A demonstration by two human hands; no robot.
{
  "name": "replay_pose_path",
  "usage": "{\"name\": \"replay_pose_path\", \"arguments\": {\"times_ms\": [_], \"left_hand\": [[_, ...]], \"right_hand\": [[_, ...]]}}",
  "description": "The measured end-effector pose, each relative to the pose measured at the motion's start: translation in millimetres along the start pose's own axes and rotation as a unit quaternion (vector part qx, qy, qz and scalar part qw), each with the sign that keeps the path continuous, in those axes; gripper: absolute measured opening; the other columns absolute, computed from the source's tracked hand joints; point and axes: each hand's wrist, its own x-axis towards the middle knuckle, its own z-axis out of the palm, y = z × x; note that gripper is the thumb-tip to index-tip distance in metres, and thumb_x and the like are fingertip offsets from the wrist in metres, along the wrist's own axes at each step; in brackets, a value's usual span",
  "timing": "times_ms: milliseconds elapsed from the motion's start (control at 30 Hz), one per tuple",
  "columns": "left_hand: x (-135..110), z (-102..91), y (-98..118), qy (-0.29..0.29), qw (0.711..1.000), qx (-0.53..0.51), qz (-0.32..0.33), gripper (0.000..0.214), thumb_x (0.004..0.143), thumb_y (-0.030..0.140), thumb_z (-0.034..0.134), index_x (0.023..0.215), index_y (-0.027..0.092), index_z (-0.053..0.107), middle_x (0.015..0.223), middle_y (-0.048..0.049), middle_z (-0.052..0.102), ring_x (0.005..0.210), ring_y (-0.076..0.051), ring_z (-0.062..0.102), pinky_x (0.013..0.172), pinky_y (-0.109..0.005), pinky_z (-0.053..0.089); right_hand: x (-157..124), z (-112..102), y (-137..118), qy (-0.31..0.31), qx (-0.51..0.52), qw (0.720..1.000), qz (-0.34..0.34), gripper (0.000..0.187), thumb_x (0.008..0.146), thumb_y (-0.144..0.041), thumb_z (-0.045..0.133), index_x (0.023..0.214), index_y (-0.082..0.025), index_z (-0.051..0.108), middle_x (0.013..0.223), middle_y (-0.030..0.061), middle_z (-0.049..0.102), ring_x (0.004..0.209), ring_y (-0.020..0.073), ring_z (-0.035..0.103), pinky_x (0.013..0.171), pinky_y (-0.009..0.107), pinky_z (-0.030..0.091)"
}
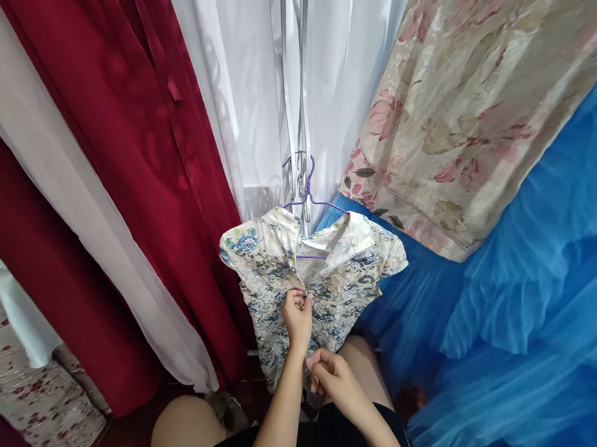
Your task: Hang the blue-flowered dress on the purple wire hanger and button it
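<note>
A white floral dress (271, 269) with blue and green print, a collar and cap sleeves hangs on a purple wire hanger (308, 196). Its front is open in a V at the neck. At the bottom of that opening, my left hand (298, 310) pinches the dress, fingers closed; any small part between the fingertips is too small to make out. Lower down, in front of the dress, is my right hand (330, 377), fingers curled and thumb against the forefinger. What it grips, if anything, is hidden. The lower dress is partly behind my forearms.
White straps (290, 83) hang down behind the hanger. Dark red cloth (147, 142) and a pale panel (103, 226) hang left, white cloth (241, 67) behind. A pink-flowered garment (463, 139) and ruffled blue tulle (513, 328) fill the right. My knees are below.
</note>
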Motion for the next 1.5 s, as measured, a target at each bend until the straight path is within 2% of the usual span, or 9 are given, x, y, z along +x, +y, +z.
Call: {"name": "replay_pose_path", "arguments": {"times_ms": [267,433,567,700,833,1000,1200,1333,1500], "left_hand": [[8.6,4.0,-3.6,-0.019,1.000,-0.001,-0.009,0.020,0.089,0.037,0.062,0.086,0.018,0.060,0.066,-0.0003,0.061,0.060,-0.015,0.056,0.061,-0.023,0.042],[0.0,-4.5,-2.7,-0.079,0.997,-0.014,-0.021,0.017,0.086,0.033,0.062,0.082,0.017,0.061,0.070,-0.0021,0.064,0.062,-0.015,0.058,0.062,-0.023,0.043],[-28.3,-28.6,11.9,-0.126,0.991,-0.021,-0.028,0.021,0.089,0.035,0.060,0.079,0.017,0.061,0.066,0.0002,0.060,0.060,-0.014,0.055,0.058,-0.022,0.041],[-55.7,-52.5,35.0,-0.172,0.984,-0.025,-0.034,0.025,0.092,0.035,0.057,0.076,0.017,0.062,0.067,-0.0010,0.062,0.065,-0.016,0.058,0.062,-0.023,0.044],[-67.5,-63.8,55.8,-0.194,0.980,-0.028,-0.030,0.022,0.092,0.031,0.058,0.076,0.017,0.063,0.068,-0.0012,0.063,0.065,-0.015,0.058,0.062,-0.023,0.044],[-74.4,-69.2,67.0,-0.223,0.975,-0.016,-0.016,0.024,0.092,0.027,0.057,0.070,0.017,0.060,0.064,0.0004,0.058,0.060,-0.013,0.052,0.058,-0.022,0.038],[-77.9,-74.8,71.3,-0.232,0.973,0.000,-0.009,0.029,0.095,0.031,0.054,0.070,0.018,0.057,0.062,0.0013,0.050,0.059,-0.013,0.046,0.056,-0.023,0.034],[-77.3,-80.3,78.1,-0.240,0.971,0.019,0.000,0.025,0.096,0.030,0.051,0.075,0.019,0.057,0.067,0.0000,0.056,0.063,-0.015,0.051,0.060,-0.024,0.037],[-70.6,-87.3,80.9,-0.273,0.961,0.052,0.021,0.014,0.089,0.016,0.050,0.084,0.022,0.061,0.078,-0.0027,0.063,0.073,-0.019,0.058,0.069,-0.027,0.042]], "right_hand": [[1.0,0.7,-2.2,-0.008,0.000,1.000,-0.008,0.027,0.094,-0.041,0.052,0.084,-0.017,0.058,0.056,-0.0016,0.061,0.048,0.0109,0.048,0.052,0.023,0.036],[-1.6,-5.6,-8.7,0.007,0.007,1.000,-0.002,0.019,0.090,-0.035,0.053,0.085,-0.018,0.059,0.056,-0.0016,0.062,0.047,0.0117,0.047,0.049,0.023,0.034],[3.4,-11.1,-14.2,0.066,0.033,0.997,-0.016,0.013,0.085,-0.032,0.054,0.086,-0.020,0.059,0.055,-0.0026,0.060,0.047,0.0131,0.048,0.049,0.024,0.033],[11.0,-7.7,-18.7,0.139,0.054,0.988,-0.044,0.022,0.084,-0.044,0.060,0.083,-0.022,0.059,0.059,-0.0019,0.057,0.049,0.0149,0.048,0.049,0.026,0.033],[12.0,-2.5,-24.6,0.208,0.053,0.972,-0.095,0.031,0.081,-0.051,0.066,0.077,-0.020,0.061,0.068,0.0010,0.057,0.057,0.0161,0.048,0.050,0.027,0.033],[9.4,-7.0,-28.2,0.188,0.039,0.976,-0.107,0.029,0.082,-0.047,0.067,0.077,-0.018,0.065,0.069,0.0022,0.059,0.063,0.0177,0.051,0.056,0.028,0.037],[6.5,-8.3,-30.2,0.196,-0.099,0.967,-0.128,0.028,0.089,-0.042,0.060,0.071,-0.021,0.056,0.069,0.0023,0.063,0.069,0.0206,0.059,0.065,0.030,0.043],[3.0,-2.4,-34.1,0.178,-0.162,0.962,-0.129,0.025,0.094,-0.041,0.052,0.077,-0.023,0.053,0.075,0.0034,0.066,0.071,0.0221,0.063,0.066,0.031,0.045],[5.5,1.5,-28.2,0.193,-0.157,0.956,-0.154,0.024,0.095,-0.041,0.051,0.079,-0.023,0.056,0.078,0.0057,0.067,0.074,0.0232,0.062,0.071,0.032,0.045]]}}
